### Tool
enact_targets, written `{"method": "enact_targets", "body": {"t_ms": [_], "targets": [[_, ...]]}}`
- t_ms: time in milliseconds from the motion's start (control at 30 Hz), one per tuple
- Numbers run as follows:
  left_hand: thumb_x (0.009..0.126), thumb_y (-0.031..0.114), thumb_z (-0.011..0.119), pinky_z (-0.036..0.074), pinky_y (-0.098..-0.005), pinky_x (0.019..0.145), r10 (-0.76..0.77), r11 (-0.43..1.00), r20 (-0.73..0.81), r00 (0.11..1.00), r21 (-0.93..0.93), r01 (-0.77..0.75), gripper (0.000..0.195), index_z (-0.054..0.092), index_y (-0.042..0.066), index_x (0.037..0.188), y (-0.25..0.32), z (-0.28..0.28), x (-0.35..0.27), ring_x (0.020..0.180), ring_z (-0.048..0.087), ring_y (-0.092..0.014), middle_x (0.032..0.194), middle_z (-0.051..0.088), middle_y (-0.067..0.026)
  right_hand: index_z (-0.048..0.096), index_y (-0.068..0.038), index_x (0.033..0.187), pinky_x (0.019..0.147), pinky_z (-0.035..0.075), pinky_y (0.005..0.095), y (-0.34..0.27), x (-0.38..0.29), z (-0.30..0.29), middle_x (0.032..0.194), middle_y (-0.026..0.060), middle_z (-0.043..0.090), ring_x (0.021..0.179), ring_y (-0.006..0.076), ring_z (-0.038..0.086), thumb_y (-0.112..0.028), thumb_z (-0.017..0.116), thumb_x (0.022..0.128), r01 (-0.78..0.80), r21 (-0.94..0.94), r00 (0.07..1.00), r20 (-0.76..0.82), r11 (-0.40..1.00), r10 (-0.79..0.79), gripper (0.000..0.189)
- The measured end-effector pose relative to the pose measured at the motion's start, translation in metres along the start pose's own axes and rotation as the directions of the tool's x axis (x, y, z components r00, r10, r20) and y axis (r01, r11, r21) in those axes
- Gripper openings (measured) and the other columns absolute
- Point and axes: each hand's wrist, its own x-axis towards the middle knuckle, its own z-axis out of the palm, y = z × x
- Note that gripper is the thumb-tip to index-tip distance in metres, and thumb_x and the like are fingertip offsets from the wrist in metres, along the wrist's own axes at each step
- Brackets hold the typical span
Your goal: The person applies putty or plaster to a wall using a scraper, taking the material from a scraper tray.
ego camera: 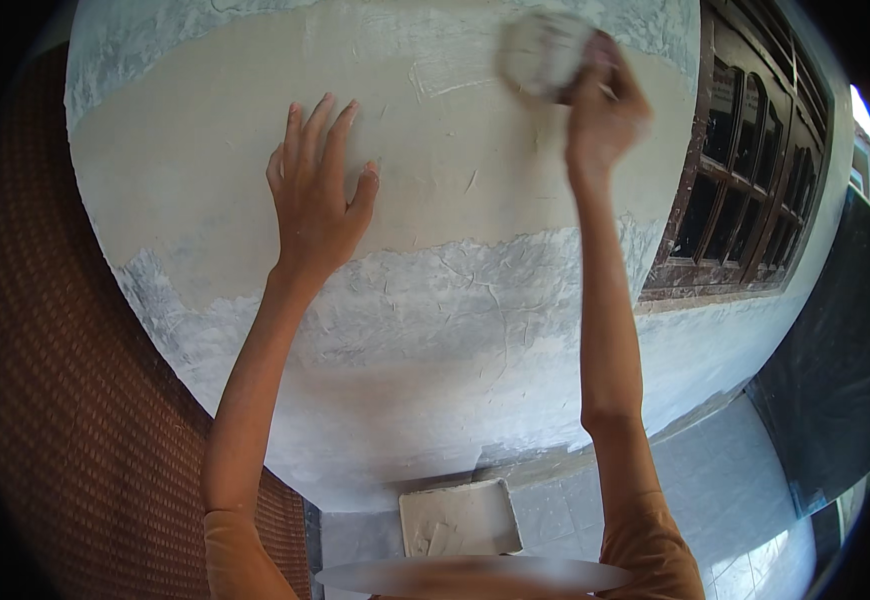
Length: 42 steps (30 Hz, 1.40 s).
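Before me stands a wall [435, 165] with a broad band of smooth beige filler across its grey-white patchy surface. My left hand [317, 187] is raised at this band, palm toward the wall and fingers spread. It holds nothing; the fingertips look close to or against the surface, but the contact is unclear. High on the right, my right hand [606, 112] grips a pale, flat hand tool [543, 56] at the wall. Motion blur hides the tool's exact kind and its edge. A slightly paler rectangular patch of filler [450, 71] lies left of the tool.
Below, a shallow tray [513, 517] of beige filler sits on the tiled floor [555, 510] by the wall's foot. At right is a dark wooden window frame [735, 180] with glass panes, then a black sheet [832, 352]. A woven brown panel [89, 375] borders the left side.
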Motion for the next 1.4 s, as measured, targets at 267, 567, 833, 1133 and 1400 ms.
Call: {"method": "enact_targets", "body": {"t_ms": [267,567,833,1133,1400], "targets": [[0.095,0.031,0.055,0.017,-0.0561,0.114,-0.014,1.000,0.014,1.000,-0.008,0.014,0.058,0.039,0.016,0.148,0.001,-0.001,-0.008,0.148,0.018,-0.037,0.156,0.032,-0.0107,0.071,0.001,0.112,0.057,0.053,0.0274,0.013,-0.002,-0.009,0.083,0.0138,0.074,0.063,0.0152,0.068,-0.011,0.056,0.096,0.090,-0.134,0.995,-0.032,0.987,-0.096,0.024],[0.094,0.031,0.055,0.017,-0.0568,0.113,-0.027,1.000,-0.014,1.000,-0.003,0.027,0.058,0.040,0.018,0.148,-0.011,-0.001,-0.007,0.148,0.019,-0.038,0.156,0.032,-0.0106,0.069,-0.001,0.117,0.063,0.053,0.0276,0.006,-0.041,-0.004,0.092,0.0139,0.074,0.068,0.0141,0.067,-0.016,0.060,0.098,0.021,-0.146,0.996,0.089,0.989,-0.008,0.026],[0.091,0.028,0.056,0.019,-0.0612,0.111,-0.034,0.998,-0.031,0.999,-0.048,0.033,0.057,0.043,0.016,0.145,-0.005,0.004,0.000,0.148,0.019,-0.038,0.154,0.034,-0.0114,0.070,0.003,0.113,0.077,0.053,0.0291,-0.012,-0.070,0.016,0.096,0.0174,0.074,0.076,0.0153,0.067,-0.017,0.065,0.093,-0.160,-0.036,0.961,0.225,0.987,0.164,0.029],[0.091,0.025,0.056,0.020,-0.0594,0.111,-0.017,1.000,-0.042,0.999,-0.024,0.016,0.057,0.042,0.016,0.146,0.001,0.003,0.002,0.147,0.020,-0.038,0.154,0.034,-0.0113,0.064,0.002,0.124,0.061,0.053,0.0252,-0.003,-0.054,-0.020,0.099,0.0101,0.073,0.072,0.0099,0.063,-0.009,0.060,0.097,-0.225,0.106,0.970,0.115,0.969,0.213,0.030],[0.092,0.026,0.056,0.019,-0.0587,0.112,0.015,1.000,-0.006,1.000,-0.022,-0.015,0.057,0.041,0.016,0.146,-0.003,0.000,-0.008,0.147,0.020,-0.039,0.154,0.033,-0.0119,0.066,0.000,0.122,0.059,0.053,0.0254,0.017,-0.052,-0.048,0.091,0.0091,0.073,0.061,0.0080,0.059,-0.013,0.060,0.098,-0.205,0.014,0.979,0.004,0.979,0.204,0.029]]}}
